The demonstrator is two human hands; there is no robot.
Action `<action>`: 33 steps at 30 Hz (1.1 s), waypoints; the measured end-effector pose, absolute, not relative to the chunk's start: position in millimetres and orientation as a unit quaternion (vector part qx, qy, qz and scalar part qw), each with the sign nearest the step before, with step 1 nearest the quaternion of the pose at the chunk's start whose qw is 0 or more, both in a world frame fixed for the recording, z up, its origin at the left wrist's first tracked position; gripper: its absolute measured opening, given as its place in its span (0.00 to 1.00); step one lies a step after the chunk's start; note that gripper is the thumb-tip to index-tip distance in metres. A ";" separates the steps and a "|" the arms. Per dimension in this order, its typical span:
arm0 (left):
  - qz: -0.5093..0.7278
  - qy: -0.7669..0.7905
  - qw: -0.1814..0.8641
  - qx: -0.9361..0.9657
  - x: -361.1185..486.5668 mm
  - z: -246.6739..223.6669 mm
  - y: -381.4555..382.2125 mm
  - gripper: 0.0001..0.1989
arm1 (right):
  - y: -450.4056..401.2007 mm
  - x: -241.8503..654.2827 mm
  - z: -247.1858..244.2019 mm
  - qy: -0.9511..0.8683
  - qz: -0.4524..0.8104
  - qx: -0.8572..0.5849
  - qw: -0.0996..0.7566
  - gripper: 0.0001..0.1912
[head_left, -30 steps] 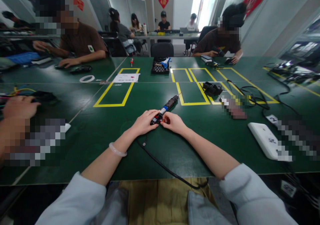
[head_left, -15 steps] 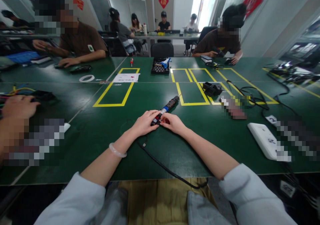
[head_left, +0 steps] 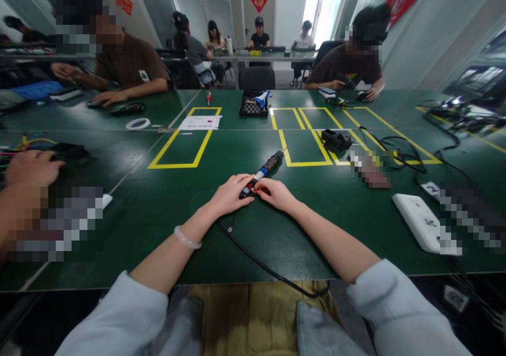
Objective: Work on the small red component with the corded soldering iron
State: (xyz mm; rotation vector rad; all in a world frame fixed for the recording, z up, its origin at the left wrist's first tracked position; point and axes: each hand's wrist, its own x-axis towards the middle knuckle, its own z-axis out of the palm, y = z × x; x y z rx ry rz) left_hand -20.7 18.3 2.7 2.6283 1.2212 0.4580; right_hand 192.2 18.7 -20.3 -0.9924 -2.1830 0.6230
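An electric screwdriver [head_left: 261, 173] lies slantwise on the table in front of me. It has a thin bit at its far tip, a silver and blue middle, and exposed red and black parts at the near end. My left hand [head_left: 233, 193] is wrapped around its near end from the left. From the right, my right hand [head_left: 279, 195] is closed, thumb and fingertips pinching a small orange-red part [head_left: 256, 191] beside the exposed inside. What that part is attached to is hidden. A black cord [head_left: 261, 265] runs from beneath my left hand over the table edge.
Yellow tape outlines mark the green table [head_left: 174, 198]. Ahead are a black tray [head_left: 247, 108] with a blue-and-white item, a paper sheet [head_left: 200, 123] and a tape roll [head_left: 138, 124]. Black housings [head_left: 336, 140] and a white power strip [head_left: 419, 224] lie right. Co-workers sit around; one person's hand [head_left: 31, 167] rests left.
My right fingertips have shifted slightly, and more of the orange-red part shows. The screwdriver and my left hand have barely moved.
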 end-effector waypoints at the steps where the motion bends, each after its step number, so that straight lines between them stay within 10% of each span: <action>1: 0.157 0.415 0.103 0.890 -20.4 2.6 18.1 0.33 | 19.2 192.5 -20.7 -0.834 0.236 -0.377 0.325 0.07; 33: 0.101 0.574 -0.027 0.812 -69.2 7.9 55.4 0.31 | 15.3 195.4 -18.8 -0.838 0.222 -0.388 0.314 0.13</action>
